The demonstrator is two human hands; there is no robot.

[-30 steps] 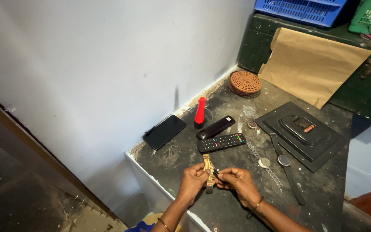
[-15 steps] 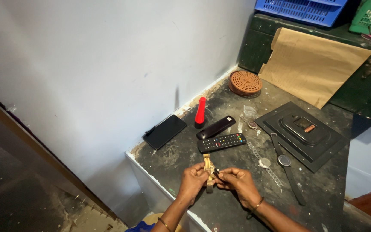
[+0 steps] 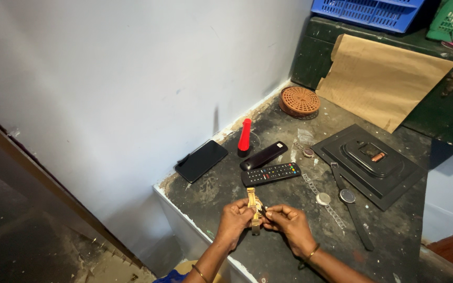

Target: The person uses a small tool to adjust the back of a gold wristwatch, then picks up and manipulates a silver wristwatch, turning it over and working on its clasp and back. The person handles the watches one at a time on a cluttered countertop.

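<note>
Both my hands meet over the near part of a dark worktop [image 3: 394, 236]. My left hand [image 3: 234, 220] pinches a gold-coloured wristwatch [image 3: 251, 199] by its band, holding it upright. My right hand [image 3: 288, 221] grips the same watch from the right side, fingertips at its case. Any small tool between the fingers is too small to make out.
On the worktop lie two remotes [image 3: 271, 173], a phone [image 3: 201, 160], a red torch [image 3: 244, 137], two more watches [image 3: 322, 198] [image 3: 348, 197], a black square frame [image 3: 369, 162] and a round brown grille [image 3: 299, 101]. Brown cardboard [image 3: 386, 78] leans behind; blue [image 3: 368, 10] and green crates above.
</note>
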